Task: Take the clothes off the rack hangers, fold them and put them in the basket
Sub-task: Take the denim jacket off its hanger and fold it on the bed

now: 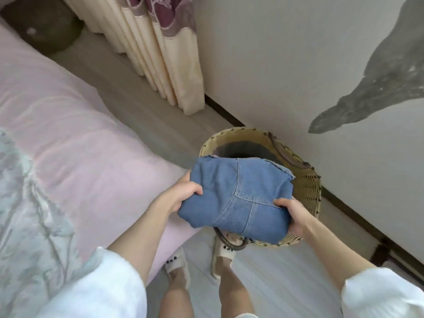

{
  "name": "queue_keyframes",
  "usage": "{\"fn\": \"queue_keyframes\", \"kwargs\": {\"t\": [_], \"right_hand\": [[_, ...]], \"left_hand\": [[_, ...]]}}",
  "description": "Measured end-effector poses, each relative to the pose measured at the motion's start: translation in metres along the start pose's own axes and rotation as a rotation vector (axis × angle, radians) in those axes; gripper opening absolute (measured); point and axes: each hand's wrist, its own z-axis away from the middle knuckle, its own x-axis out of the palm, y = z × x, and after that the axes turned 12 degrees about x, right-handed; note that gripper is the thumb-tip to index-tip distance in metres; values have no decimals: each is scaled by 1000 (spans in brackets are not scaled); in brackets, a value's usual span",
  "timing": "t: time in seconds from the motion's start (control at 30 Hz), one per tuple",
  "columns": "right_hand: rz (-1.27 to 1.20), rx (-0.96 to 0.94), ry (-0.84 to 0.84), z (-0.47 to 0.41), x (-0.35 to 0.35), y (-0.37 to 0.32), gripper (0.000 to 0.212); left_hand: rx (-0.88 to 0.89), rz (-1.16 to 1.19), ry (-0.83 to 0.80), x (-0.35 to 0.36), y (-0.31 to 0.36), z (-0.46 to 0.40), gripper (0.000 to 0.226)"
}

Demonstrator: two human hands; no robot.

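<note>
A folded blue denim garment (236, 193) is held level just above the round wicker basket (307, 187) on the floor by the wall. My left hand (181, 193) grips its left edge, thumb on top. My right hand (293, 214) grips its right near corner, thumb on top and fingers underneath. Inside the basket a dark folded garment (247, 149) shows behind the denim. A grey garment (378, 81) hangs at the upper right in front of the wall; its hanger is out of view.
A bed with a pink sheet (75, 143) and a pale green patterned cover (25, 214) fills the left. Cream and maroon curtains (160, 49) hang at the top. My slippered feet (202, 260) stand on the pale floor between bed and basket.
</note>
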Motion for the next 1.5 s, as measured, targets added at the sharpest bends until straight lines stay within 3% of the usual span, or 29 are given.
{"fn": "queue_keyframes", "kwargs": {"t": [0.13, 0.23, 0.3, 0.4, 0.57, 0.67, 0.73, 0.8, 0.87, 0.93, 1.0, 1.07, 1.3, 1.5], "right_hand": [[-78, -157, 159, -65, -27, 9, 44], [-29, -248, 250, -123, -35, 17, 51], [16, -257, 275, -166, -37, 22, 53], [97, -244, 309, -244, -37, 34, 52], [88, -175, 302, -341, -31, 48, 48], [109, -167, 352, -382, -30, 50, 57], [332, -260, 448, -389, -27, 53, 67], [702, -450, 564, -387, -24, 60, 70], [1000, -586, 542, -386, -18, 69, 70], [1177, -564, 474, -394, -10, 75, 77], [1266, -486, 459, -407, -5, 74, 90], [1332, -430, 470, -422, -3, 66, 104], [1333, -192, 303, -477, -12, 37, 118], [1377, -168, 406, -432, 5, 46, 100]], "left_hand": [[-7, -179, 51, 48, -23, -82, 65], [-31, -118, 30, 67, -56, -138, 64], [-53, -125, 12, 72, -87, -175, 58], [-35, -276, 148, 79, -149, -235, 39], [-157, -492, 231, 80, -219, -301, 54], [-56, -595, 385, 89, -235, -321, 50], [129, -819, 466, 97, -239, -320, 52], [375, -1122, 373, 103, -247, -314, 56], [623, -1361, 139, 108, -260, -312, 61], [735, -1532, -156, 113, -275, -315, 69], [606, -1638, -397, 114, -289, -325, 77], [395, -1669, -501, 109, -298, -338, 85], [146, -1629, -520, 88, -307, -396, 121], [70, -1647, -482, 98, -278, -350, 111]]}}
